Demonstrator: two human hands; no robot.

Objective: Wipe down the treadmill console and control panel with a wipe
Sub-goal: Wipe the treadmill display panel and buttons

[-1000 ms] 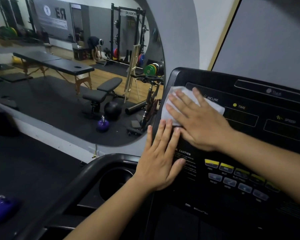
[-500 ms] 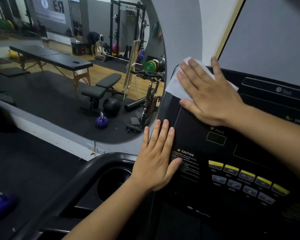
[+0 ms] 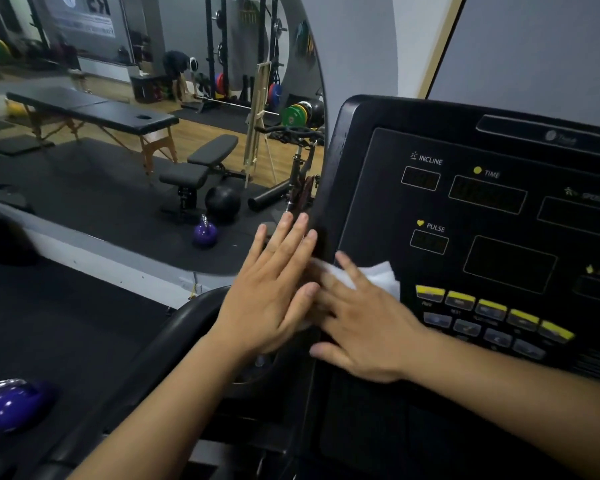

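Note:
The black treadmill console fills the right side, with INCLINE, TIME and PULSE windows and a row of yellow and grey buttons. A white wipe lies on the console's lower left part. My right hand presses flat on it with straight fingers; most of the wipe is hidden beneath. My left hand rests flat with straight fingers against the console's left edge, its thumb touching my right fingers.
A black handrail with a cup holder curves below my left hand. A big mirror on the left wall shows benches, a rack and a person. A purple kettlebell sits at the lower left.
My right hand has slid the wipe from the console's top left corner down to its lower left part. My left hand has shifted slightly to the left, onto the edge.

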